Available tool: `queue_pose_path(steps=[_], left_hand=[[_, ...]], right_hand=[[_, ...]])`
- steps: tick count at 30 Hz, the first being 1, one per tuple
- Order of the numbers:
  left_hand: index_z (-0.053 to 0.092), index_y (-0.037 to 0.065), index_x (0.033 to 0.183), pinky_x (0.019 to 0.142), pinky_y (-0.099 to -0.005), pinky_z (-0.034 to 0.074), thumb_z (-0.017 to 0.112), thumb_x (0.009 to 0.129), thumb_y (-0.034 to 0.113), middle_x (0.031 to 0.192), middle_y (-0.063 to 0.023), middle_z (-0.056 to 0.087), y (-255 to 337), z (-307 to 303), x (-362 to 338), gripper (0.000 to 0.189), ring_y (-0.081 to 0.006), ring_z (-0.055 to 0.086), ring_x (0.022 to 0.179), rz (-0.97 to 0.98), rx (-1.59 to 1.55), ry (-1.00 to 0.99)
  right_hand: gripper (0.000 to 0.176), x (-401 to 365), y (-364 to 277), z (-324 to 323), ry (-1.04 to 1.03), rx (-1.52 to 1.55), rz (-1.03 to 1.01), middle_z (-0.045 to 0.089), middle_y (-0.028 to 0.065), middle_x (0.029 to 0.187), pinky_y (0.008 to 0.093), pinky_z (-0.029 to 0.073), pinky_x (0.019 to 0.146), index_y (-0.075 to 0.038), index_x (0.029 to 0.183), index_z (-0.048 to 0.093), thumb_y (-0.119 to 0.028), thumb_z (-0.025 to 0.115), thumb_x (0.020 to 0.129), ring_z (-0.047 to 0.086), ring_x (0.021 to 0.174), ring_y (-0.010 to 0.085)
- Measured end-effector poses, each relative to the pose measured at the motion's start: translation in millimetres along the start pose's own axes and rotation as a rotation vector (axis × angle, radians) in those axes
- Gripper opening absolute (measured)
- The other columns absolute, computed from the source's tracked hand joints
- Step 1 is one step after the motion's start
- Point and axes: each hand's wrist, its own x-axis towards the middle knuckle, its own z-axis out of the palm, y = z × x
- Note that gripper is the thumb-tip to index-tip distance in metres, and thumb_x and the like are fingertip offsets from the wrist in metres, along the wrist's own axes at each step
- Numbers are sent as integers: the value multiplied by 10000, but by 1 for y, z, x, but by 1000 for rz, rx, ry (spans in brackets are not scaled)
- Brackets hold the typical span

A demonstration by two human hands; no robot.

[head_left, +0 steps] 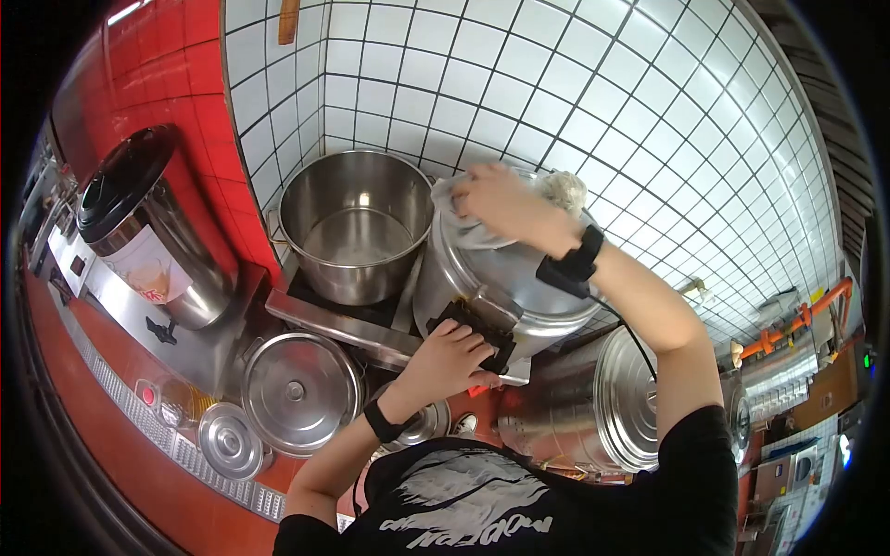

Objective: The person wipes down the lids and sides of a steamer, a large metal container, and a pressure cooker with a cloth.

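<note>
A big lidded steel pot [505, 283] stands on the stove by the white tiled wall. My left hand [451, 360] grips the black handle [477, 326] on the pot's near side. Up on the lid, my right hand [501, 201] presses a pale cloth [451, 206] against the steel. Both wrists wear black bands, and a cable runs from the right one down my forearm.
An open, empty steel stockpot [357, 222] stands just left of the lidded pot. Two loose steel lids [297, 389] [227, 440] lie on the counter below. A steel urn with a black lid [139, 222] stands far left, and another steel vessel [621, 398] lies at the right.
</note>
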Motion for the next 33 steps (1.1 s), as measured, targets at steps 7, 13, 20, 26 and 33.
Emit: queue_pose_path(steps=[7,13,20,26,33], left_hand=[[689,92,967,837,-331,389,616,823,554,854,-13,622,-1,0,0,490,-181,570,874,9,-23,-8],[676,111,952,834,-325,385,709,762,503,845,0,621,0,0,0,437,-180,572,857,12,-5,10],[684,97,944,836,-319,384,703,772,512,854,1,628,-2,2,-1,450,-175,570,866,0,-14,30],[688,95,940,837,-321,384,690,780,532,857,-1,633,-3,3,-3,466,-175,574,870,-5,-39,30],[674,102,923,849,-327,388,659,810,541,852,-3,630,-6,3,-3,454,-178,580,880,-8,-15,25]], right_hand=[[443,0,13,17,146,199,102,631,66,1274,401,481,958,-126,1086,693,80,569,714,555,1128,311],[490,32,33,3,545,843,275,612,146,1154,399,497,911,-125,1193,637,66,520,758,595,1012,341],[480,24,15,12,560,655,317,581,151,1111,400,487,901,-121,1203,607,66,522,770,591,1052,342],[440,65,-5,38,477,709,214,601,171,1066,423,488,910,-109,1192,589,31,557,776,570,1077,376],[550,81,-52,7,171,940,-70,585,141,1244,400,428,1038,-92,1224,598,111,499,723,521,1233,322]])
